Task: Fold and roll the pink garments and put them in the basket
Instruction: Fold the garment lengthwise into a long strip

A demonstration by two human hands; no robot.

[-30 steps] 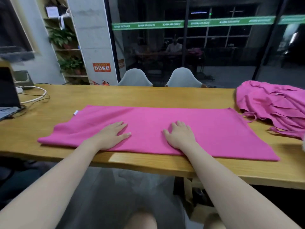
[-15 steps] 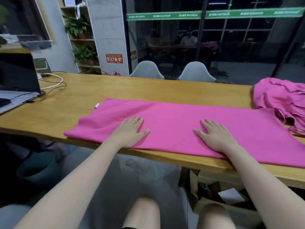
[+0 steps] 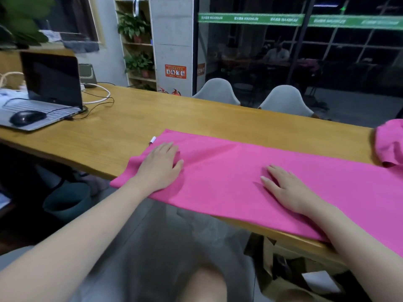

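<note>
A pink garment (image 3: 235, 171) lies folded into a long flat strip on the wooden table (image 3: 135, 127), its near edge reaching the table's front edge. My left hand (image 3: 160, 165) presses flat on the strip's left end, fingers straight. My right hand (image 3: 283, 188) rests flat on the strip's middle, fingers spread. A small white tag (image 3: 152, 140) sticks out at the strip's far left corner. A second crumpled pink garment (image 3: 390, 144) lies at the right edge of the view. No basket is in view.
An open laptop (image 3: 45, 92) with a black mouse (image 3: 27, 117) on it and cables (image 3: 98, 97) sits at the table's left. Two grey chairs (image 3: 218, 92) stand behind the table. A teal bin (image 3: 67, 201) and a cardboard box (image 3: 290, 275) are on the floor below.
My view has swung left, so the laptop came into sight and the crumpled garment slid to the right edge. My left hand has slid to the strip's left end; both hands stay flat.
</note>
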